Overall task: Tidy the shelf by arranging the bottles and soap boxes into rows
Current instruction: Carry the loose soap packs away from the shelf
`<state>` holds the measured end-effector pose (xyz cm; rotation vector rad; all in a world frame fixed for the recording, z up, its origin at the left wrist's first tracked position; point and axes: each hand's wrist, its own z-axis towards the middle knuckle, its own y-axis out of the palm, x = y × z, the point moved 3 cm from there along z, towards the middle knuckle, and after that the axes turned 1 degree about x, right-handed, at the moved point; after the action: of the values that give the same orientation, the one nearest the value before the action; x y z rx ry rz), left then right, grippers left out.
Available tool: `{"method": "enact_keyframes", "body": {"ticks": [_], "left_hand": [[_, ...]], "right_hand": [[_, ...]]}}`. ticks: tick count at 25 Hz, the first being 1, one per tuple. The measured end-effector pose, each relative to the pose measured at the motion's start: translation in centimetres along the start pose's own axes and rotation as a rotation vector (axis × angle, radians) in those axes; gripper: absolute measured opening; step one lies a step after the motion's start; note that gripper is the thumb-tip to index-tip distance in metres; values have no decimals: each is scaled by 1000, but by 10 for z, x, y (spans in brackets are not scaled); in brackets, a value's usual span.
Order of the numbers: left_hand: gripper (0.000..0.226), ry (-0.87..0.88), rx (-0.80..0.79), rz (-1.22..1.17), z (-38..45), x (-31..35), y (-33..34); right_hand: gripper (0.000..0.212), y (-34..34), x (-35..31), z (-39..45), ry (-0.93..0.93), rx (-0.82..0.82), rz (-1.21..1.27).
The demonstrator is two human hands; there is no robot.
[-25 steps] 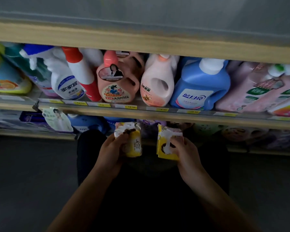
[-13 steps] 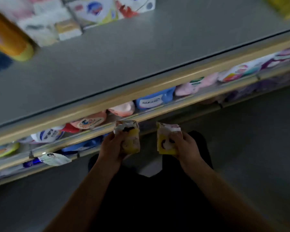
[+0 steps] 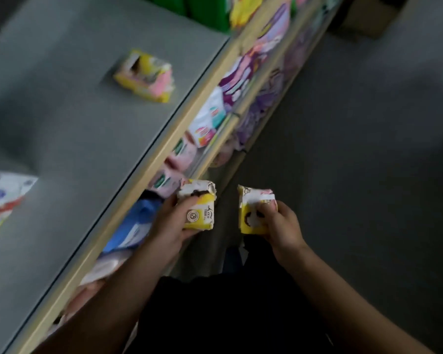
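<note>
Two soap boxes are in hand, one in each: the left hand [image 3: 172, 223] has its grip wrapped round a yellow and white soap box [image 3: 198, 204], and the right hand [image 3: 283, 226] has its grip clamped on a second yellow soap box [image 3: 251, 212], thumb across its front. The two boxes sit side by side but apart, held out in front of the shelf edge [image 3: 149, 180], near the person's body. A third yellow and pink soap box [image 3: 145, 75] lies alone on the grey shelf top [image 3: 74, 123], farther off and to the left, too blurred to read. One white printed pack [image 3: 3, 198] shows at the far left edge. Below the top, one blue bottle [image 3: 136, 226] and several pink bottles [image 3: 179, 154] crowd the lower shelf; beyond them are purple packs [image 3: 266, 98], their number unclear. Compared with half a second ago the view has swung right along the shelf, so the lone box on top has come into sight, while both hands hold their boxes just as before. The floor [image 3: 368, 149] to the right is plain dark grey, and the room is dim.
</note>
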<state>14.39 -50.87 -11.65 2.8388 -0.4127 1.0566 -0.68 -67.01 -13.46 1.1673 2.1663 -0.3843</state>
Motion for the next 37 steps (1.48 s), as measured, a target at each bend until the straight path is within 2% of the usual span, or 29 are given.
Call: {"method": "enact_keyframes", "body": {"ticks": [7,12,19,24,29,34,37], "left_hand": [[13,44,-164,110,15,83,166],[19,34,-284,145,44,125,260],[23,-8,-508,344,95,167,396],[24,-23,-671,507,107,181,481],[26,-36,-691,613,125,172,560],[26,-9,-625,653,134,167,652],[21,17,-616,646,132,171,710]], "right_hand": [[27,-97,-111,32,-40,177,158],[17,-137,-177,64,-118,323,275],[15,-169,-240,100,-174,533,514],[17,-207,-260,110,-158,640,631],[19,-260,-281,155,-99,670,708],[27,-340,-327,212,-110,644,636],[21,-390,-359,246,-107,605,593]]}}
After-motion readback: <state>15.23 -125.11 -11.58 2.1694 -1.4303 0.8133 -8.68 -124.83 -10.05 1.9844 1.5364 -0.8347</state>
